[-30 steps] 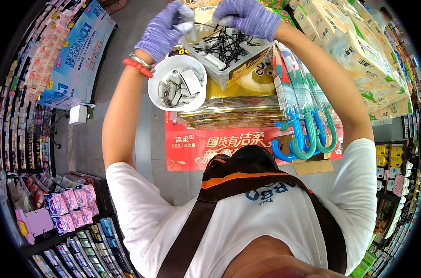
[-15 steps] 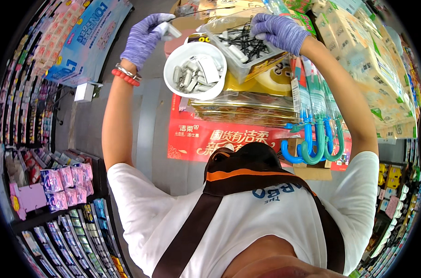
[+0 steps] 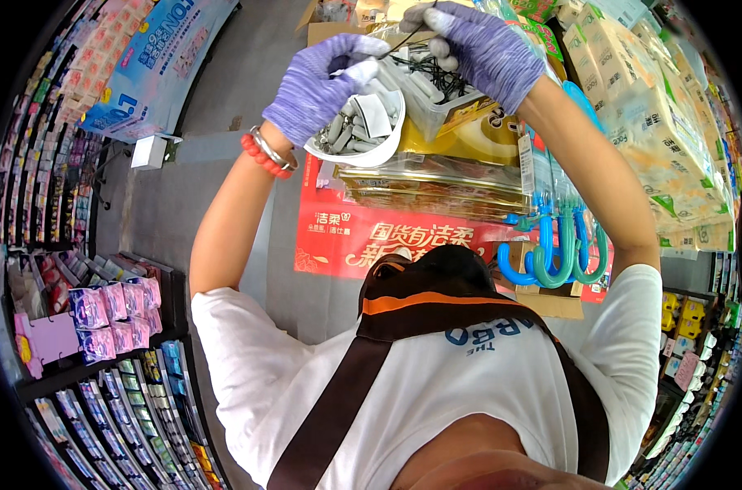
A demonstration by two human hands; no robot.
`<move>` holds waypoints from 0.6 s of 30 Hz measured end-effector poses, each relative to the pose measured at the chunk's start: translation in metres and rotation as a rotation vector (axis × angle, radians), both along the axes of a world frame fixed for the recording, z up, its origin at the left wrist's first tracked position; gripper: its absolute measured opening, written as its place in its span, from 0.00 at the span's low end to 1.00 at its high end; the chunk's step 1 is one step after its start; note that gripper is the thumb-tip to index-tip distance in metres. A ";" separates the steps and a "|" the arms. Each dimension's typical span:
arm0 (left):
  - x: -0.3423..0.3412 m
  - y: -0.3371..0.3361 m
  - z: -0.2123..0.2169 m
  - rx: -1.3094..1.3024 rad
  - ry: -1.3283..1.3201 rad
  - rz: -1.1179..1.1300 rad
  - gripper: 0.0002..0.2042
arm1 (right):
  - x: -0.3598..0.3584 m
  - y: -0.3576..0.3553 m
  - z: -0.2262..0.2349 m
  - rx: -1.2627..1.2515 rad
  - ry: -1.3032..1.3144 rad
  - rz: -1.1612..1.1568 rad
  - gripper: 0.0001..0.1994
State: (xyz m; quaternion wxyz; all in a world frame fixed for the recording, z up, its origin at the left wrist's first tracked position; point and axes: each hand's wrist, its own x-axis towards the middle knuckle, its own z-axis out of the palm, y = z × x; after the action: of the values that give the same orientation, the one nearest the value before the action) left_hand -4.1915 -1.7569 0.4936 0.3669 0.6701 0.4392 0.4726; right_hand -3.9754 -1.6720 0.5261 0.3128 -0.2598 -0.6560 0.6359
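The stack of gold packages (image 3: pixel 436 175) stood below both sets of fingers and bore the containers. The red banner (image 3: pixel 387 237) hung under that stack, well below the fingers. The blue and green hooked handles (image 3: pixel 554 257) hung to the right of the stack, beneath the right forearm and well apart from the fingers.

The clear box (image 3: pixel 436 102) sat on the stack directly under the right hand's fingers, holding black wires. The white bowl (image 3: pixel 363 131) lay just beside the box on its left, directly under the left hand's fingers, and held grey tags.

The left hand (image 3: pixel 314 86), in a purple glove, had its fingers curled over the bowl's rim, the fingertip pinched narrow on a small white piece (image 3: pixel 363 72). The right hand (image 3: pixel 485 49), also gloved in purple, had its fingers bent down over the box, closed narrow on a thin black wire (image 3: pixel 407 39) that ran leftward from the fingertips. The red bead bracelet (image 3: pixel 260 155) circled the left wrist, behind the fingers.
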 end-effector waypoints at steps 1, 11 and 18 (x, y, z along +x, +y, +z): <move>0.006 0.000 0.003 -0.022 -0.012 -0.011 0.12 | 0.004 0.003 0.001 -0.136 0.091 0.058 0.13; 0.014 0.001 -0.002 -0.020 0.074 -0.051 0.15 | 0.014 -0.013 0.008 -0.278 0.328 -0.108 0.10; 0.016 -0.006 0.000 -0.088 0.019 -0.053 0.16 | 0.025 -0.015 0.017 -0.226 0.346 -0.203 0.10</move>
State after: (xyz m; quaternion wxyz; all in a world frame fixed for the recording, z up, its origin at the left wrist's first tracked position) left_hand -4.1753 -1.7625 0.4938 0.4041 0.6693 0.4453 0.4365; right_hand -3.9500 -1.6868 0.5432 0.4520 -0.2451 -0.4878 0.7054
